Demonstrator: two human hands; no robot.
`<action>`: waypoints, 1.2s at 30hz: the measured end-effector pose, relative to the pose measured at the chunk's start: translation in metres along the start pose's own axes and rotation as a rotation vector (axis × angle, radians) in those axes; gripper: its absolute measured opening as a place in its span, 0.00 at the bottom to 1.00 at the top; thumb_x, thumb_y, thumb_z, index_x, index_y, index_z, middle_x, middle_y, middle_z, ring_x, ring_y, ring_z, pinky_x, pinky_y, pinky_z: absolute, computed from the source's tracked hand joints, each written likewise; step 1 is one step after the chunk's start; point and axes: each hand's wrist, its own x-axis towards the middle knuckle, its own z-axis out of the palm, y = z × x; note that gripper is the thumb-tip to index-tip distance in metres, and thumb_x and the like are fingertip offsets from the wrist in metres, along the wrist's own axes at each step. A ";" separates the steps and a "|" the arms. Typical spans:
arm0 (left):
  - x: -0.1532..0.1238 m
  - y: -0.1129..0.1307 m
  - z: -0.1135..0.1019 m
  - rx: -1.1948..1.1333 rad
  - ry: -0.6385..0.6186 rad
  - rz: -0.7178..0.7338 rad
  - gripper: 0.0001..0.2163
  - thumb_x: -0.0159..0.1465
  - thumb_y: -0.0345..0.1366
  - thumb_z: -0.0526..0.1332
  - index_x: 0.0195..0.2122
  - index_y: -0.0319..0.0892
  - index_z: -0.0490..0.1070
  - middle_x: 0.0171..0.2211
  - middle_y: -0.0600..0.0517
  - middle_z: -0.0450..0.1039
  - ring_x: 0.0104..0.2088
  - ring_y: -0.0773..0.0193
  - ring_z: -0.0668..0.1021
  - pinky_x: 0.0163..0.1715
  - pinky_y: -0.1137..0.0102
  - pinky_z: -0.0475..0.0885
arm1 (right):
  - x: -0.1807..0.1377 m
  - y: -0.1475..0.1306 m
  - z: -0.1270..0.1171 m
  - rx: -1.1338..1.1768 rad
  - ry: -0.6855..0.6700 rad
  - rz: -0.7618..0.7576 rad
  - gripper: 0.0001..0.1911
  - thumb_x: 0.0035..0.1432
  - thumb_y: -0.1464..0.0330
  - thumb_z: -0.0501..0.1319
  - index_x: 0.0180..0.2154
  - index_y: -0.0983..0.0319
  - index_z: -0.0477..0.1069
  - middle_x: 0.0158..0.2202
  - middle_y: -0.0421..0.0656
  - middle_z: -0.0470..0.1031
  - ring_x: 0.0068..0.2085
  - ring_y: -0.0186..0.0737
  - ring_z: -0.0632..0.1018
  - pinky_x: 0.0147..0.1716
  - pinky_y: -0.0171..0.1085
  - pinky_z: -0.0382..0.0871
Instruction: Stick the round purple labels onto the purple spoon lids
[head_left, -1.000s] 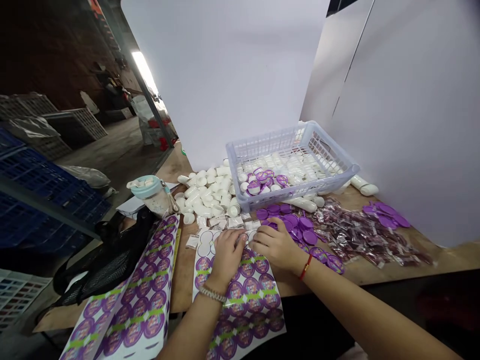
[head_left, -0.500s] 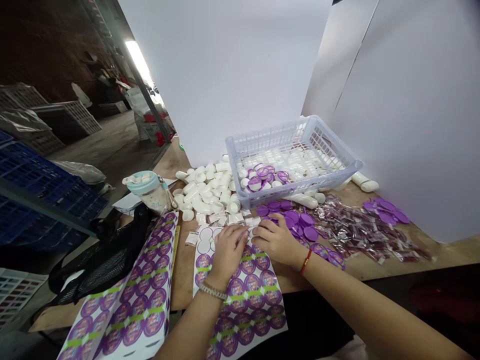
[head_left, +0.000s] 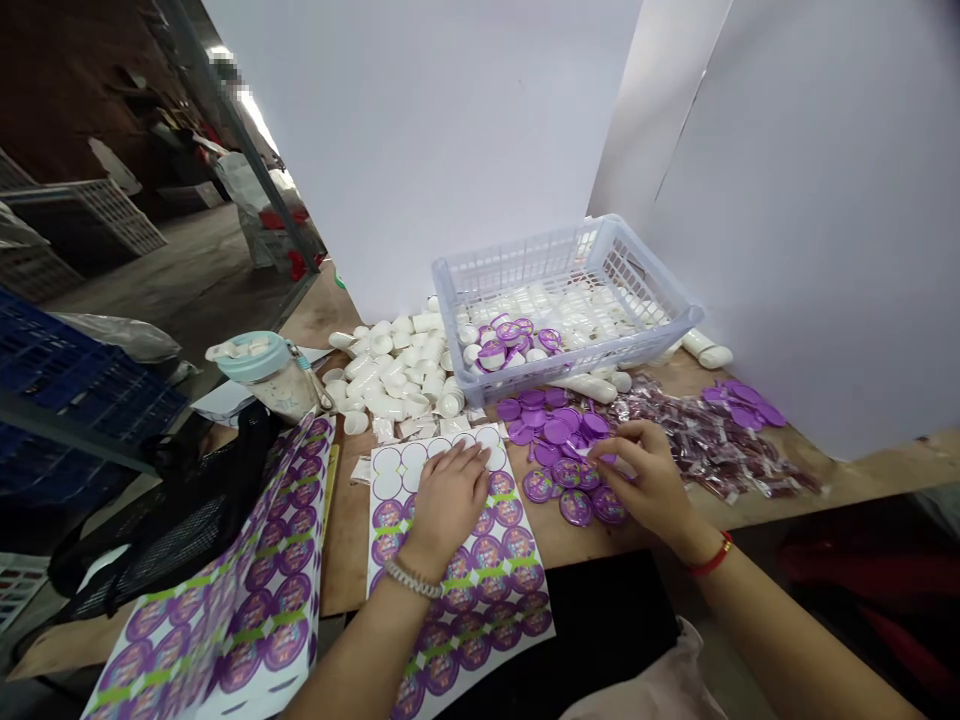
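Observation:
My left hand lies flat, fingers stretched out, on a sheet of round purple stickers, near its far rows where white blank circles show. My right hand is off to the right of the sheet, fingers pinched together over a cluster of purple lids on the wooden table. What the pinch holds is too small to make out; something purple and white shows at the fingertips.
A pale plastic basket with white containers and a few stickered lids stands behind. A pile of white caps lies left of it, small wrapped packets to the right. Another sticker sheet, a lidded cup and blue crates are on the left.
My right hand left the top of the sticker sheet and moved right, over the purple lids. The left hand stayed on the sheet and flattened out. The camera view shifted slightly.

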 end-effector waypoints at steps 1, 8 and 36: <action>-0.001 0.001 0.000 0.010 -0.025 0.014 0.17 0.74 0.33 0.58 0.62 0.47 0.76 0.65 0.48 0.75 0.68 0.49 0.72 0.69 0.46 0.63 | -0.002 0.004 -0.003 0.033 0.039 0.045 0.04 0.67 0.68 0.65 0.38 0.55 0.79 0.42 0.46 0.74 0.46 0.49 0.75 0.48 0.49 0.67; 0.005 0.016 -0.015 0.052 -0.060 0.015 0.20 0.73 0.35 0.60 0.64 0.42 0.73 0.67 0.44 0.72 0.71 0.42 0.66 0.70 0.45 0.62 | -0.015 -0.001 -0.006 0.352 0.119 0.373 0.05 0.64 0.64 0.70 0.41 0.55 0.78 0.40 0.41 0.80 0.43 0.45 0.80 0.47 0.45 0.73; 0.076 0.100 0.037 -0.085 0.066 -0.048 0.16 0.66 0.40 0.72 0.53 0.46 0.75 0.59 0.43 0.73 0.63 0.41 0.68 0.63 0.45 0.62 | -0.039 -0.030 -0.042 0.487 0.302 0.612 0.07 0.62 0.59 0.73 0.36 0.55 0.82 0.54 0.48 0.81 0.57 0.55 0.80 0.60 0.56 0.72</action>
